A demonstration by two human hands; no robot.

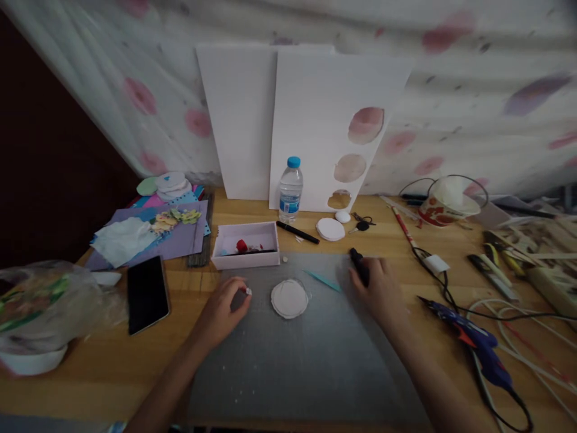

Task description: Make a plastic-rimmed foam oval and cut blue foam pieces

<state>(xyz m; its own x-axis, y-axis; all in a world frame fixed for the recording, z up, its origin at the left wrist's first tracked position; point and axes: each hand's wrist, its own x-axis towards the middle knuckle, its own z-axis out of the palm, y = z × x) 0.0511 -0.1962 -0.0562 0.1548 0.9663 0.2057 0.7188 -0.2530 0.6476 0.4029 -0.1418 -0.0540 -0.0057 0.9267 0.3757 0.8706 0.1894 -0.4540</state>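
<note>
Between thumb and index finger, my left hand [228,304] pinches a tiny white piece [248,291]. My right hand [379,287] is closed around a dark, short cylindrical object [359,264]; its kind is not clear. A round white disc [290,298] with an uneven edge lies on the grey mat [288,367] between both hands. Close to the right hand, a thin turquoise pointed strip [323,280] rests on the mat. Above the left hand stands an open pale box [246,260] with a red item [242,245] and small bits inside.
A water bottle [291,191] stands before white boards [315,120] with round holes. Beside it lie a black pen [297,232] and another white disc [330,229]. A glue gun [473,343] and cables are at right; a phone [148,294] and bagged bowl [45,307] at left.
</note>
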